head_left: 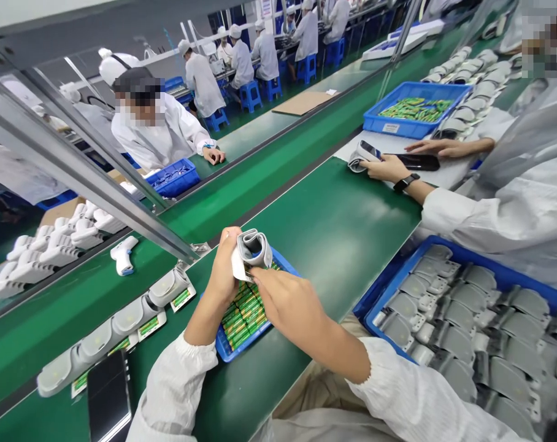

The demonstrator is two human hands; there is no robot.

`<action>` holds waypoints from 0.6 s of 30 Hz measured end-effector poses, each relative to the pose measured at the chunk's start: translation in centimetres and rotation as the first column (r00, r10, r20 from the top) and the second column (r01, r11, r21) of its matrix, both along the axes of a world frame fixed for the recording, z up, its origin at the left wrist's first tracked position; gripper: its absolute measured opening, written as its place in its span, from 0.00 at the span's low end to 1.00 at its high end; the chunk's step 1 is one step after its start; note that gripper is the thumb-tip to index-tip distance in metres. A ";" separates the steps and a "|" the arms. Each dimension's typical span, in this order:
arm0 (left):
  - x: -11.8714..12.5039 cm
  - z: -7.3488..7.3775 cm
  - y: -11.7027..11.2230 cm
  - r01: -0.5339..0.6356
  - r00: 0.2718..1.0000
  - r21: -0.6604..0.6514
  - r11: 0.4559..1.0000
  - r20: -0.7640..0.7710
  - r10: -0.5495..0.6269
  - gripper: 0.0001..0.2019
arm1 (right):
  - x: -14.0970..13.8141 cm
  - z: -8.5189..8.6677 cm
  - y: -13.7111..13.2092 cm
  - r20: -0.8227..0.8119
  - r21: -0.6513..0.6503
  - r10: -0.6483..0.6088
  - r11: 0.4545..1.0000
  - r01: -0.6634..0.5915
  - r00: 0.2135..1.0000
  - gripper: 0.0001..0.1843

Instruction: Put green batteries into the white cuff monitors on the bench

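My left hand (pixel 224 265) is wrapped around a wrist blood pressure monitor (pixel 253 247) with a grey rolled cuff and a white body. My right hand (pixel 291 301) reaches in from the right, its closed fingertips touching the monitor's lower edge. Whatever those fingertips pinch, if anything, is hidden. Right below both hands lies a blue tray (pixel 233 354) filled with rows of green and gold batteries (pixel 246 313), partly covered by my hands.
Left are a row of grey-cuffed monitors (pixel 132 317) with battery packs and a black phone (pixel 108 393). A blue crate (pixel 375 307) of monitors stands right. A co-worker's hand (pixel 386 169) holds another monitor near a battery bin (pixel 398 127). A white thermometer (pixel 123 255) lies on the green belt.
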State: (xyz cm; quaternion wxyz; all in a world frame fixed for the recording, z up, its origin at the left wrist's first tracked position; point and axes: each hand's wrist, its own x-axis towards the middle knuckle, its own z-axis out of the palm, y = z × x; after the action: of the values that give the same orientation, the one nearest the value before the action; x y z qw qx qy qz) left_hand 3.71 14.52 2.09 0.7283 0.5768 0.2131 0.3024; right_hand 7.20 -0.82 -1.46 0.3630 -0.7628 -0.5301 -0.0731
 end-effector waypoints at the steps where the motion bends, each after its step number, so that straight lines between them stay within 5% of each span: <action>1: 0.0 0.1 0.0 -0.009 1.000 -0.009 1.000 0.001 0.009 0.16 | -0.2 0.0 0.0 0.006 -0.011 -0.022 1.000 0.023 1.000 0.18; 6: 0.2 0.2 -0.2 -0.063 0.998 -0.040 0.997 -0.005 0.063 0.13 | -1.1 0.4 0.4 -0.001 -0.066 -0.081 0.995 0.081 0.997 0.23; 12: 0.3 -0.6 -1.1 -0.289 0.957 -0.007 0.957 -0.010 0.289 0.14 | -1.4 0.9 0.9 -0.067 -0.168 -0.084 0.983 0.072 0.994 0.30; 18: 0.0 -0.4 -1.6 -0.341 0.933 0.117 0.933 -0.077 0.350 0.14 | -0.6 0.9 0.2 -0.136 -0.179 -0.101 0.981 0.076 0.985 0.26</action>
State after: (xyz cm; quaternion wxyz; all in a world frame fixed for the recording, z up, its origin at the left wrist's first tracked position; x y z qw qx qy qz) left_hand 3.72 12.94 1.74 0.6224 0.5804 0.3305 0.4080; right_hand 6.65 -0.61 -0.53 0.3293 -0.8176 -0.4721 0.0125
